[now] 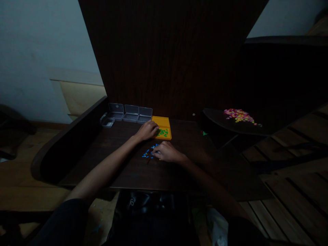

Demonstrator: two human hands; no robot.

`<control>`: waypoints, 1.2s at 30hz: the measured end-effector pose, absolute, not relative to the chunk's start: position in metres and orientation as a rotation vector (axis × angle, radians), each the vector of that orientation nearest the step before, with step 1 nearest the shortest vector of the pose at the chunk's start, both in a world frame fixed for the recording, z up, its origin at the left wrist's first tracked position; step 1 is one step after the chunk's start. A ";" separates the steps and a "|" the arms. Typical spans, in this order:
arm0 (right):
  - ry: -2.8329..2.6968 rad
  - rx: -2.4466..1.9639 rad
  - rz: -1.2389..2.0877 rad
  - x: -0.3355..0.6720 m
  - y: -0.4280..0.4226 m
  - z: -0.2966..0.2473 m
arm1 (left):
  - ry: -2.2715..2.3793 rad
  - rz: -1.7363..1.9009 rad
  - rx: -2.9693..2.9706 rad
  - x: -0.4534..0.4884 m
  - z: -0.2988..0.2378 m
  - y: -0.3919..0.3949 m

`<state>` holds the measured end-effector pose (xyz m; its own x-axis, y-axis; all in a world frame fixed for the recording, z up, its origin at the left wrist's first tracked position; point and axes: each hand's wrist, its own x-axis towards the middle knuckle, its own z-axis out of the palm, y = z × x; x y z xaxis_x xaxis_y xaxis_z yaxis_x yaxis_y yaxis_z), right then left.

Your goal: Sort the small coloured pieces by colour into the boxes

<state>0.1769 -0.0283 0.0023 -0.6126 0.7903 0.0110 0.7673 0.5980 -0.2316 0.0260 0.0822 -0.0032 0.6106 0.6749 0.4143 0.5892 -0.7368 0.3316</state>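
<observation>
The orange tray (162, 121) sits at the far edge of the dark surface (120, 171), with a small heap of green pieces (163, 133) in its near end. The left hand (148, 130) rests against the tray's left rim, knuckles up and fingers curled toward the green heap. In this dim light I cannot tell whether they pinch a piece or only touch the rim. Just nearer than the tray and a little to its left lies a loose scatter of blue pieces (148, 153). The right hand (167, 152) lies beside it on the tray's near side, fingers bunched together at the edge of the scatter. Whether they are clamped on a blue piece is hidden. A row of clear lidded boxes (130, 113) stands directly left of the tray, and a multicoloured pile (239, 115) lies well to its right on a separate dark ledge. The pieces are tiny and the light is poor, so the picking likely goes best one piece at a time, fingertips closing low against the surface. The left hand would do well to steady the tray so a nudge does not spill the green heap. Working inward from the outer edge of the blue scatter should keep pieces from being flicked toward the surface's near edge.
</observation>
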 end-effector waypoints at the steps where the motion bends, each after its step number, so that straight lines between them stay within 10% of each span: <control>1: -2.709 -1.326 0.296 0.177 -0.029 0.002 | 1.043 0.807 2.675 0.024 -0.003 0.080; 36: -2.251 -1.834 0.149 0.209 0.050 0.007 | 0.723 0.563 2.583 -0.022 -0.017 -0.013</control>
